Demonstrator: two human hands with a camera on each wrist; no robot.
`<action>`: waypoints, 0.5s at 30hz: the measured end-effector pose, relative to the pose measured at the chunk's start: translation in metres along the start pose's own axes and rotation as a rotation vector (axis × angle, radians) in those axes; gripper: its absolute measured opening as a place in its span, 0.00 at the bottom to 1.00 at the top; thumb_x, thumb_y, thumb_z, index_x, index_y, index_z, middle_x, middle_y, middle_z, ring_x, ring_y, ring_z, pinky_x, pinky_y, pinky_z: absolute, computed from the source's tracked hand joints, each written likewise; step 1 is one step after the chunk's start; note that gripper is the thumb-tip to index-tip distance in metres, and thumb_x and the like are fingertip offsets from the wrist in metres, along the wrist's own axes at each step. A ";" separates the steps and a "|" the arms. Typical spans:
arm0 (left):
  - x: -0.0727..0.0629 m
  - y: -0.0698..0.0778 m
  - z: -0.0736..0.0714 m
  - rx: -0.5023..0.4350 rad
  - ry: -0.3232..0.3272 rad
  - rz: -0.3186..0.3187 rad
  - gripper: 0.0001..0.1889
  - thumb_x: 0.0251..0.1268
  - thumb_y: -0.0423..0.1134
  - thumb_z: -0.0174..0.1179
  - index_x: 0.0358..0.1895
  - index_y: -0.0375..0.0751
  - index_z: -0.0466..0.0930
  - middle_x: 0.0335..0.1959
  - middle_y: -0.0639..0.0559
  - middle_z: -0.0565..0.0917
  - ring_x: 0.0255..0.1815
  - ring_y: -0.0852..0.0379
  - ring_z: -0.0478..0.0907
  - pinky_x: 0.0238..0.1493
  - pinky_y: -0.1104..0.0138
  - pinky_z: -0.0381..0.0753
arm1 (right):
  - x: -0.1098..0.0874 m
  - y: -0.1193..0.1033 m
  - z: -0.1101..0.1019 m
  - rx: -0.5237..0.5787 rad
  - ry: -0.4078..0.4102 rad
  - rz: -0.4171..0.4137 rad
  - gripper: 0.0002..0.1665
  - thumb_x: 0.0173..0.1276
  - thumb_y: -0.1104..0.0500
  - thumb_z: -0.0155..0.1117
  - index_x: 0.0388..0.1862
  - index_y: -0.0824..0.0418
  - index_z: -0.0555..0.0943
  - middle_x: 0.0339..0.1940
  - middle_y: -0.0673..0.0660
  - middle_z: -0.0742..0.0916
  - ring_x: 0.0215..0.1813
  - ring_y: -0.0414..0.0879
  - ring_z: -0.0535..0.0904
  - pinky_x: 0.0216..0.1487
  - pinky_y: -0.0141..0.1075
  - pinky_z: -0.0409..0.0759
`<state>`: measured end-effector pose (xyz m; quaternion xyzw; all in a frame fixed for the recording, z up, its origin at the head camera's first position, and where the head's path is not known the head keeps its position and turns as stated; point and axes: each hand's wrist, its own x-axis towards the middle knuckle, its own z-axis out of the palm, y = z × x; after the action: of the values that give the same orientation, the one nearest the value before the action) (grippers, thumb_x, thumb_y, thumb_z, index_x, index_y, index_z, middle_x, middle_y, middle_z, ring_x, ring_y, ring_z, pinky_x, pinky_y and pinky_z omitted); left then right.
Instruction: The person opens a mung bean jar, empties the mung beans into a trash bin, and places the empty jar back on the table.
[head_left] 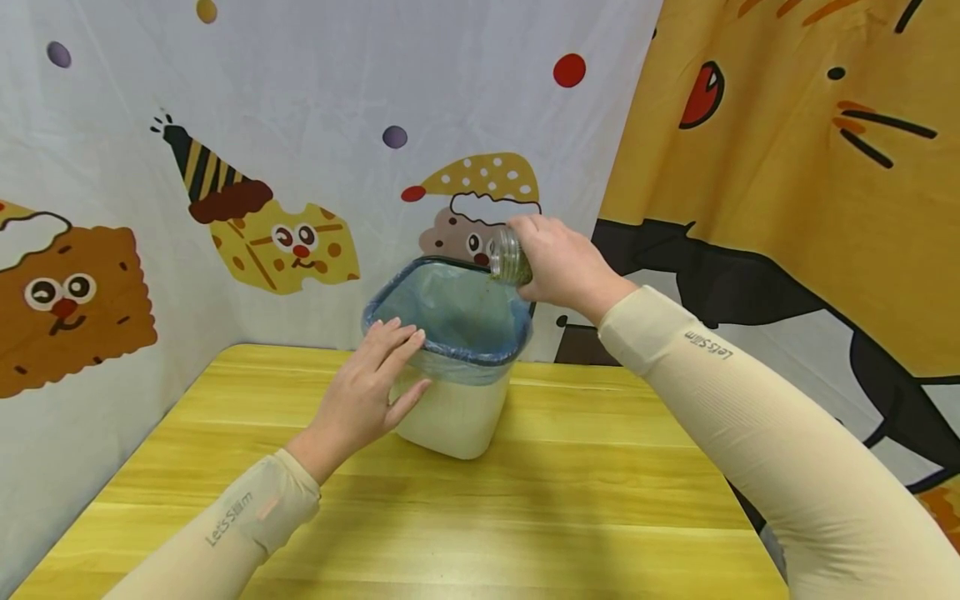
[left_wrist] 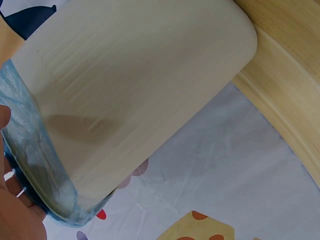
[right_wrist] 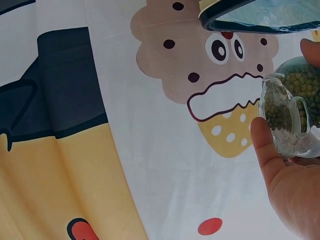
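Observation:
My right hand (head_left: 558,262) grips a small glass jar (head_left: 510,257) over the right side of a trash bin (head_left: 453,417). The jar lies tilted, its mouth towards the bin. Small green beans (right_wrist: 300,85) show through its glass in the right wrist view, and a few specks fall below the mouth. A blue bag (head_left: 450,371) lines the white bin and folds over its dark rim. My left hand (head_left: 367,379) rests its fingertips at the bin's near left rim, with fingers extended. In the left wrist view that hand (left_wrist: 20,215) is partly cut off beside the bag.
The bin stands on a yellow wood-grain table (head_left: 450,533), near its back edge. Behind hangs a white cloth (head_left: 300,83) with cartoon food prints. A yellow and black printed curtain (head_left: 765,183) hangs on the right.

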<state>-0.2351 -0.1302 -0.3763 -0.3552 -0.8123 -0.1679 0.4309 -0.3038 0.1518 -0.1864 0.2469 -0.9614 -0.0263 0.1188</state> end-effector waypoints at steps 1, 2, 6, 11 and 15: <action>0.000 0.000 0.000 0.000 -0.002 -0.001 0.31 0.84 0.55 0.53 0.73 0.33 0.76 0.69 0.36 0.80 0.76 0.36 0.74 0.81 0.41 0.71 | 0.000 0.000 0.000 -0.002 -0.001 -0.001 0.58 0.62 0.55 0.82 0.85 0.62 0.60 0.83 0.65 0.70 0.83 0.63 0.67 0.80 0.58 0.74; 0.000 0.000 0.000 -0.001 -0.003 -0.002 0.31 0.84 0.55 0.53 0.73 0.33 0.76 0.69 0.36 0.80 0.76 0.36 0.74 0.81 0.41 0.71 | 0.000 0.000 0.000 -0.005 -0.002 -0.001 0.58 0.63 0.55 0.83 0.85 0.62 0.60 0.83 0.65 0.70 0.83 0.63 0.66 0.80 0.58 0.74; 0.000 0.001 0.000 0.000 0.000 0.000 0.30 0.83 0.54 0.58 0.73 0.33 0.76 0.69 0.36 0.80 0.76 0.35 0.74 0.81 0.42 0.71 | 0.000 -0.001 0.000 -0.013 -0.001 -0.003 0.59 0.63 0.55 0.83 0.86 0.62 0.59 0.84 0.64 0.70 0.84 0.63 0.66 0.80 0.58 0.74; -0.001 0.001 0.000 0.004 0.005 0.003 0.30 0.80 0.51 0.63 0.73 0.33 0.76 0.68 0.36 0.81 0.75 0.35 0.75 0.81 0.42 0.72 | -0.001 -0.002 -0.001 -0.020 -0.005 -0.008 0.59 0.63 0.55 0.82 0.86 0.62 0.59 0.84 0.64 0.69 0.84 0.63 0.66 0.81 0.58 0.73; 0.000 0.001 0.000 0.002 0.006 0.002 0.30 0.81 0.52 0.61 0.73 0.33 0.76 0.68 0.36 0.81 0.75 0.35 0.74 0.81 0.42 0.71 | -0.001 -0.002 -0.003 -0.032 -0.002 -0.014 0.59 0.63 0.55 0.83 0.86 0.62 0.59 0.84 0.64 0.69 0.84 0.63 0.65 0.80 0.58 0.74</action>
<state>-0.2346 -0.1296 -0.3769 -0.3550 -0.8110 -0.1679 0.4338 -0.3016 0.1505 -0.1842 0.2518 -0.9592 -0.0426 0.1216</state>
